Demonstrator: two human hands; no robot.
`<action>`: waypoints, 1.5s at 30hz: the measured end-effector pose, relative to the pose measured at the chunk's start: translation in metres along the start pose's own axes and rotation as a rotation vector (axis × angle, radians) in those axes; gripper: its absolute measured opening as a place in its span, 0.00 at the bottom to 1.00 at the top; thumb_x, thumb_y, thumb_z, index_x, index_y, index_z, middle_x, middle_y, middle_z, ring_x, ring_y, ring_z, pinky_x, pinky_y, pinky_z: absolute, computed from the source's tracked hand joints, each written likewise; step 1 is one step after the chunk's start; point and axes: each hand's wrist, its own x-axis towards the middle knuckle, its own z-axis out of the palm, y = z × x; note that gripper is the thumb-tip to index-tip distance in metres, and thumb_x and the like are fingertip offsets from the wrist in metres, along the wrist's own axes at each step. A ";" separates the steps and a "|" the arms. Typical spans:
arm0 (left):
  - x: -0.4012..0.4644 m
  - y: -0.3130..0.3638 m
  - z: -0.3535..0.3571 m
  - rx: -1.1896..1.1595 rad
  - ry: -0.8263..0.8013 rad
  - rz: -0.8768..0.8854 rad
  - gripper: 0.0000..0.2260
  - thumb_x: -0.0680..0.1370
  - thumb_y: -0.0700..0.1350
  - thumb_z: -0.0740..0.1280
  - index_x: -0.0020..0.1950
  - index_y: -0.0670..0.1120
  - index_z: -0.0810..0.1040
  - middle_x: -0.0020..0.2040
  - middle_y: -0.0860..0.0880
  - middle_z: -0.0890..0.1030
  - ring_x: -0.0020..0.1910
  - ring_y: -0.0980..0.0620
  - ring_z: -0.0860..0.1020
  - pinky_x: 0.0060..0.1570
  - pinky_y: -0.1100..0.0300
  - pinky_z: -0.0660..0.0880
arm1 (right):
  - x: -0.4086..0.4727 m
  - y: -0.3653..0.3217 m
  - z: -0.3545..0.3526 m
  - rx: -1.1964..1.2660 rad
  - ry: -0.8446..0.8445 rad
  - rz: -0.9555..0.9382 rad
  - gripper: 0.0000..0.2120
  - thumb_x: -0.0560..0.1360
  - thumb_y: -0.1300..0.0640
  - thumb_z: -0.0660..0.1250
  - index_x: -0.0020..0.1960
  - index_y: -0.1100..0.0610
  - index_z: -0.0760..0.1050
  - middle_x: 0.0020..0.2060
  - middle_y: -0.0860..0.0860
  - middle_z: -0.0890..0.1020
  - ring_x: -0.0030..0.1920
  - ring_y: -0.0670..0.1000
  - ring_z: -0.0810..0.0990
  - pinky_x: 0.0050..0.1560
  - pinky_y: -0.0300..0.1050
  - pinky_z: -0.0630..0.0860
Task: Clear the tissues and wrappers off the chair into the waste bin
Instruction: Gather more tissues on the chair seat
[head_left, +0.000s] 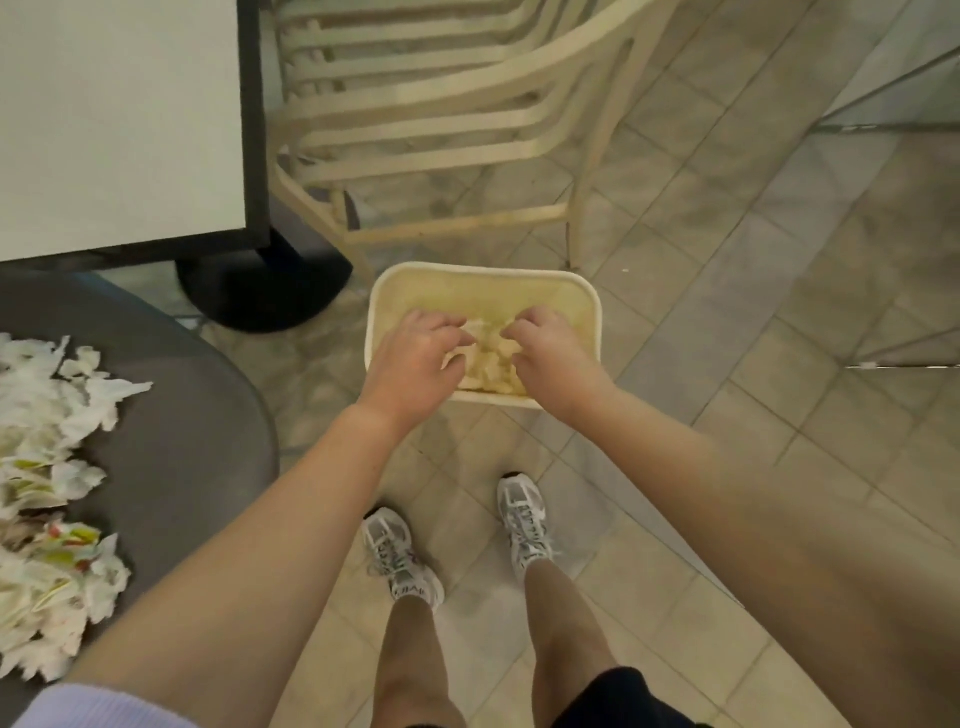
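Both hands are over the bin (483, 275), which stands on the floor (727, 364) right in front of the feet. The left hand (415, 358) and the right hand (556, 353) are side by side with a wad of tissue (485, 353) between them. The fingers of both hands are bent and touch the wad. I cannot tell if they are squeezing it or letting it drop. The wad looks to be inside the rim of the bin, so this load seems nearly thrown away.

There is much more to clear. A big pile (47, 488) of white tissues and wrappers with yellow and red marks lies on the dark chair (197, 415). The chair is off to the left, by the left arm. The pile runs long, from far to near, down the left edge of the view, and its near end is close to the left elbow.

So the next load lies to the left of the hands and nearer the body. The left hand is the closer one. The right hand would have to cross over the body to get there. I think the person must turn left to grab more, then swing back to the bin. The tissues are light and loose, so bits could fall on the floor on the way.
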 end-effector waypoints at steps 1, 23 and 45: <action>-0.002 0.001 0.000 -0.001 0.012 -0.001 0.10 0.73 0.39 0.67 0.54 0.44 0.81 0.59 0.47 0.79 0.59 0.45 0.72 0.57 0.48 0.71 | -0.001 -0.001 0.001 0.006 0.006 -0.004 0.15 0.74 0.68 0.59 0.60 0.63 0.73 0.60 0.59 0.73 0.60 0.60 0.69 0.58 0.57 0.71; -0.173 -0.154 -0.064 0.112 0.178 -0.449 0.12 0.73 0.42 0.67 0.55 0.44 0.80 0.55 0.42 0.78 0.54 0.38 0.74 0.51 0.43 0.74 | 0.023 -0.187 0.100 -0.109 -0.297 -0.380 0.18 0.73 0.68 0.57 0.62 0.62 0.72 0.62 0.58 0.71 0.64 0.59 0.66 0.62 0.55 0.69; -0.243 -0.369 -0.111 0.333 -0.083 -0.744 0.31 0.75 0.55 0.65 0.74 0.56 0.54 0.76 0.46 0.48 0.73 0.40 0.49 0.68 0.39 0.58 | 0.127 -0.369 0.266 -0.323 -0.436 -0.487 0.29 0.77 0.56 0.64 0.74 0.50 0.57 0.76 0.52 0.50 0.75 0.62 0.44 0.74 0.62 0.52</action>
